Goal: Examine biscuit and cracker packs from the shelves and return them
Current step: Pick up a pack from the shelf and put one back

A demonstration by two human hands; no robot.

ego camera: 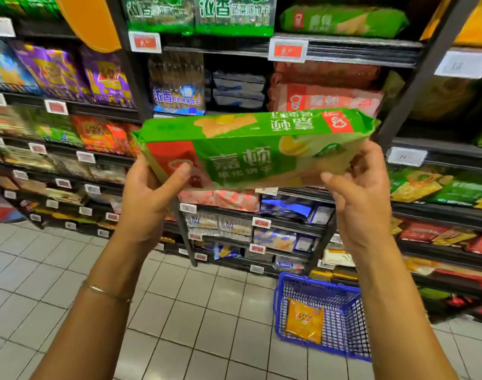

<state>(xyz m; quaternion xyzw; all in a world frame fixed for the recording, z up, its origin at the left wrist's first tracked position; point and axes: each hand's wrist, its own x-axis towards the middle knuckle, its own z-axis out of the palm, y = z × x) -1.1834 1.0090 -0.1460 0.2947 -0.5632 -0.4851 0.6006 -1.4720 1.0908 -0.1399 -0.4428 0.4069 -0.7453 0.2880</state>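
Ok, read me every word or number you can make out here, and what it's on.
"嘉顿": front of the green pack; the smaller line below is blurred.
"嘉顿": red pack on the shelf behind.
"沈香": blue pack, further left; its small print is unclear.
Price tags: too blurred to read.

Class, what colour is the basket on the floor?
The basket is blue; head view shows it best.

Head view, close before shelves [357, 50]
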